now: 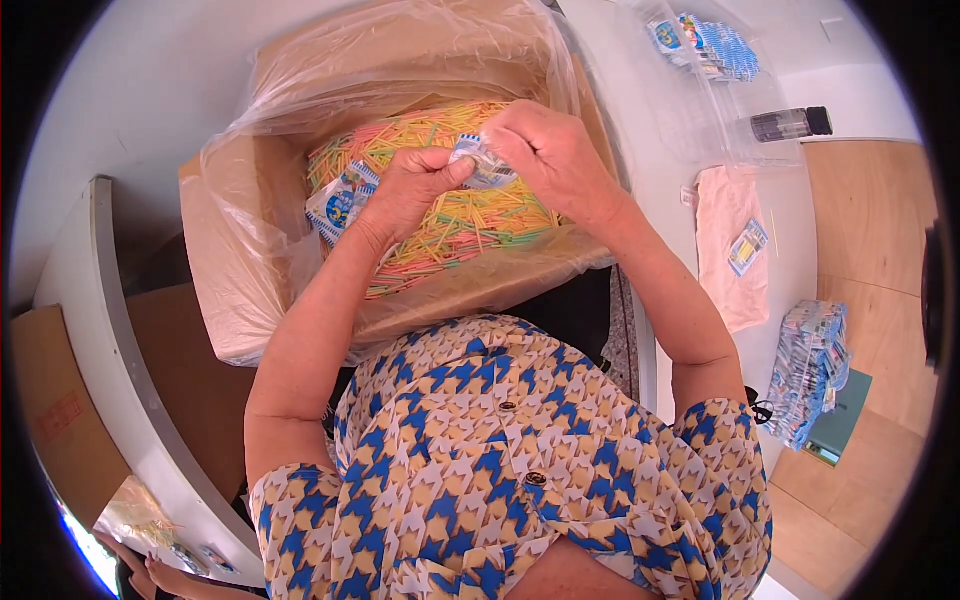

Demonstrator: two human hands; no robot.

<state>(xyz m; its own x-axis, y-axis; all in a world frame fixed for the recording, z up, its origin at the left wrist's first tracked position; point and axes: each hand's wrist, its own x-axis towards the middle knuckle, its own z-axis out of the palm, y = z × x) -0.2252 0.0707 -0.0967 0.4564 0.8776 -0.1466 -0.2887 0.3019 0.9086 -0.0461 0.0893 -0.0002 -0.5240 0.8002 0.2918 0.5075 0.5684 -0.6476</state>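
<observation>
Above a cardboard box (235, 230) lined with clear plastic, my two hands meet at a small clear packet (490, 172) with a blue-and-white edge. My left hand (420, 185) pinches its left side between thumb and fingers. The fingers of my right hand (550, 155) are closed at its upper right and partly cover it. Thin sticks (480, 215) in yellow, pink and green fill the box below. Several more blue-and-white packets (345, 203) lie on the sticks, left of my left wrist.
On the right, a clear plastic bin (735, 150) holds packets (705, 45); a dark bottle (790, 124) is beside it. A pink cloth (730, 290) bears one packet (748, 247). Stacked packets (808, 375) sit by a green folder (848, 415). Another person's arms (170, 580) show lower left.
</observation>
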